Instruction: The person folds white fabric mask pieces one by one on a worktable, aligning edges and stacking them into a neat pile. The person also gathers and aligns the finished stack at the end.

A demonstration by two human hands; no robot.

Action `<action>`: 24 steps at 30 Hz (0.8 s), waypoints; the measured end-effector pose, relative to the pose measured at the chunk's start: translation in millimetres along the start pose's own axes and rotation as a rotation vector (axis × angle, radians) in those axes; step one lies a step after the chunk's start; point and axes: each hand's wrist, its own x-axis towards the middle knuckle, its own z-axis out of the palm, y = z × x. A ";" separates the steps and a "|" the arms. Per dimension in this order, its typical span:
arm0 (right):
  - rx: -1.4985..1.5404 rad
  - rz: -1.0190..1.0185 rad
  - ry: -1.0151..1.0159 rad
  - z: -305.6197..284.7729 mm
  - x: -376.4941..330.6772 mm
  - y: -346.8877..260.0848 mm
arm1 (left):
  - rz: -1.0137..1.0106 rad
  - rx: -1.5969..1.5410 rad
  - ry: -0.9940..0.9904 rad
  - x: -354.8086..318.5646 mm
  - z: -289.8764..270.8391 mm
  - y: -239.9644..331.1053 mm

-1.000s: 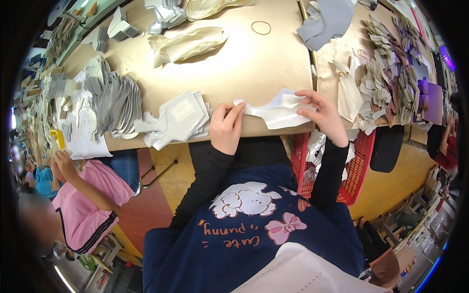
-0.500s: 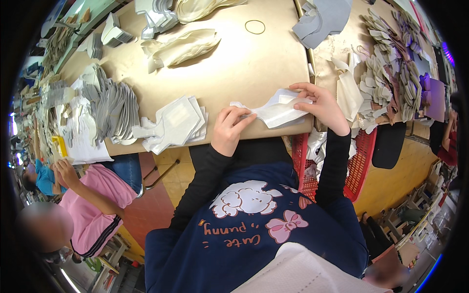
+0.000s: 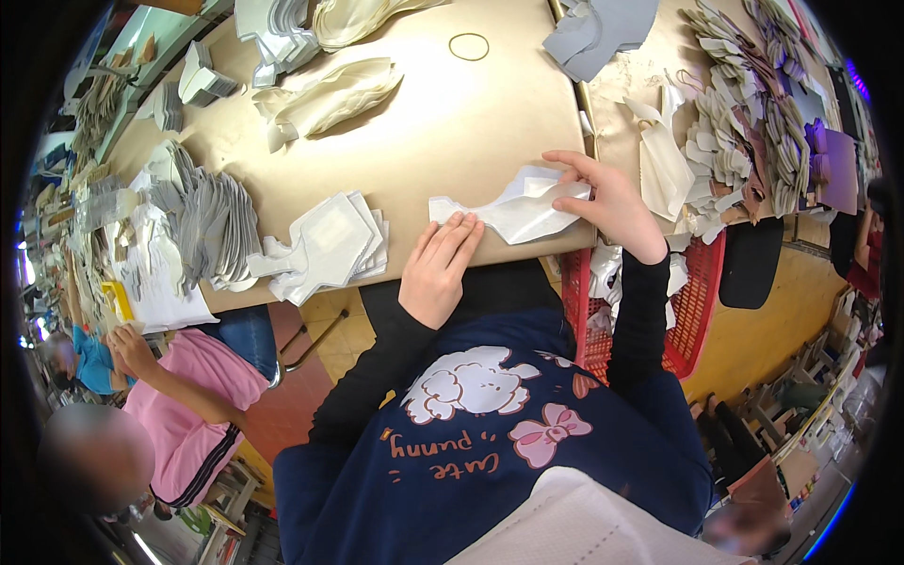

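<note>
A white cut fabric piece (image 3: 513,218), narrow at its left end and wide at its right, lies near the table's front edge. My left hand (image 3: 438,273) rests flat on the narrow end with its fingers stretched out side by side. At the wide end, my right hand (image 3: 617,207) has its thumb and fingers curled around the piece's raised edge; the exact contact is partly hidden. To the left of my left hand sits a fanned stack of similar white pieces (image 3: 330,235).
Grey cut pieces (image 3: 221,221) stand bundled farther left. Cream pieces (image 3: 330,99) and a rubber band (image 3: 469,46) lie toward the back. A red basket (image 3: 695,306) with white material stands below the table at right. At left sits a person in pink (image 3: 193,405).
My left hand has gone from pinching the piece's near edge to lying flat on its narrow end. My right hand stays at the wide end. The whole view has shifted slightly.
</note>
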 end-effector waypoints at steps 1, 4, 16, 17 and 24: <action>0.008 -0.011 0.009 0.6 -2.4 -0.7 | -0.019 -0.005 -0.013 -1.1 0.4 0.9; 0.117 0.049 0.022 2.3 -7.6 0.1 | -0.032 -0.004 -0.036 -4.4 2.2 1.4; 0.065 0.037 0.111 10.5 -12.7 3.2 | -0.120 -0.009 -0.005 3.9 -21.1 15.9; 0.057 0.059 0.122 11.3 -13.0 2.7 | -0.128 -0.034 0.025 5.6 -21.3 19.6; 0.126 0.057 0.188 18.9 -19.0 5.5 | 0.038 -0.291 0.012 32.6 12.6 13.7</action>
